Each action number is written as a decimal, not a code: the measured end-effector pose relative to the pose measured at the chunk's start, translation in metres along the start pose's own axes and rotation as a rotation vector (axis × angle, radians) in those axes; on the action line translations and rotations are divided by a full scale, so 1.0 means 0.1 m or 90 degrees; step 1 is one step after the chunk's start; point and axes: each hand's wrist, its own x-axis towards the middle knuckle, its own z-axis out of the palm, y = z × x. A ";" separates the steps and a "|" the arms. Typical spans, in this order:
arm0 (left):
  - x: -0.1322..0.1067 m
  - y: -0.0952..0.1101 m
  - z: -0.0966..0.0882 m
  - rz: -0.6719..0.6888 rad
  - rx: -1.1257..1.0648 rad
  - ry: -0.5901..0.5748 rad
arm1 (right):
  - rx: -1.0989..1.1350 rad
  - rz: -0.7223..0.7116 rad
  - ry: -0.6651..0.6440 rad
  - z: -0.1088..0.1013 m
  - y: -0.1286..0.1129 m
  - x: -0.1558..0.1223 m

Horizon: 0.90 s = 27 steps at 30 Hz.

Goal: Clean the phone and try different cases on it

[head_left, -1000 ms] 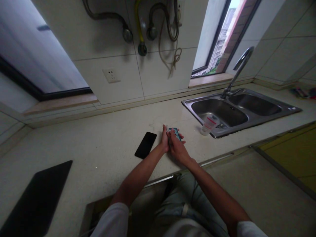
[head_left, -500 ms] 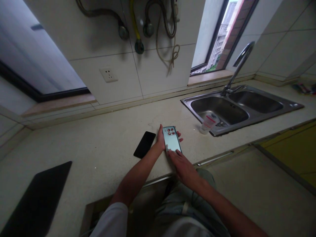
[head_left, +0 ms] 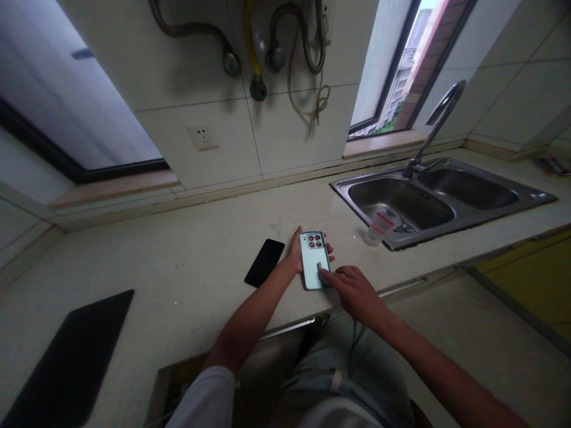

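A pale green phone (head_left: 314, 261) lies back-up on the countertop (head_left: 191, 261), near the front edge and between the two hands; it is a flat rounded rectangle with a smooth, slightly glossy shell and a dark-rimmed camera block of small reddish lenses at its far end. The left hand (head_left: 295, 252) cups its left long edge, thumb along that side, with fingertips showing past the right edge, so the hand is curled around the body of the phone. The right hand (head_left: 352, 287) rests just beside the phone's near right corner, forefinger and thumb drawn together on a small grey tab-like piece (head_left: 320, 268) lying on the phone's back; whether that piece is cloth, film or a sticker cannot be told. The remaining fingers are loosely folded. To the left, just apart from the left hand, a second phone (head_left: 264, 262) lies flat, a thin black glossy slab set at an angle. The countertop is a pale, speckled stone-like surface with a faint stain beyond the hands. At far left a large matte black flat panel (head_left: 66, 362) sits in it. To the right, a stainless steel double sink (head_left: 446, 199) with a curved metal faucet (head_left: 437, 122) is set into the counter, and a translucent plastic cup (head_left: 379, 227) with a red mark lies tilted against the sink's near rim. The wall behind is glossy white tile carrying a white socket (head_left: 203, 137) and corrugated hoses (head_left: 267, 41).
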 end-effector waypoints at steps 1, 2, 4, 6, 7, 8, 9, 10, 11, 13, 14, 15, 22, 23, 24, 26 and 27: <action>0.00 0.00 0.01 0.001 0.004 0.004 | -0.011 0.007 0.001 0.00 0.02 0.01; 0.00 0.00 0.01 0.000 0.008 0.008 | -0.017 0.013 -0.002 0.01 0.04 0.03; -0.01 -0.01 0.02 -0.001 0.012 0.014 | -0.015 0.024 -0.021 0.02 0.07 0.06; -0.01 -0.01 0.03 0.000 0.010 0.017 | -0.003 0.046 -0.038 0.03 0.09 0.10; -0.01 -0.02 0.04 -0.002 0.007 0.016 | 0.005 0.064 -0.040 0.03 0.11 0.12; -0.01 -0.02 0.04 -0.003 0.003 0.015 | 0.016 0.086 -0.036 0.04 0.12 0.15; 0.00 -0.02 0.05 -0.004 -0.002 0.015 | 0.026 0.110 -0.026 0.05 0.14 0.18; 0.01 -0.02 0.05 -0.006 -0.006 0.017 | 0.037 0.132 -0.011 0.07 0.16 0.23; 0.01 -0.02 0.06 -0.007 -0.009 0.020 | 0.046 0.154 0.006 0.08 0.19 0.27; 0.03 -0.02 0.06 -0.004 -0.011 0.034 | 0.054 0.192 0.043 0.12 0.24 0.39; 0.04 -0.03 0.06 -0.003 -0.010 0.046 | 0.055 0.207 0.061 0.14 0.27 0.46; 0.04 -0.03 0.07 -0.002 -0.007 0.060 | 0.055 0.220 0.078 0.17 0.29 0.53; 0.04 -0.03 0.10 0.001 0.010 0.102 | 0.079 0.278 0.138 0.30 0.38 0.94; 0.03 -0.02 0.10 0.008 0.006 0.107 | 0.085 0.278 0.139 0.31 0.38 0.97; 0.03 -0.02 0.09 0.013 0.003 0.111 | 0.091 0.275 0.139 0.32 0.37 0.99; 0.04 -0.02 0.08 0.018 0.000 0.116 | 0.099 0.265 0.139 0.33 0.34 1.01; 0.04 -0.03 0.07 0.018 0.000 0.116 | 0.102 0.261 0.138 0.33 0.32 1.02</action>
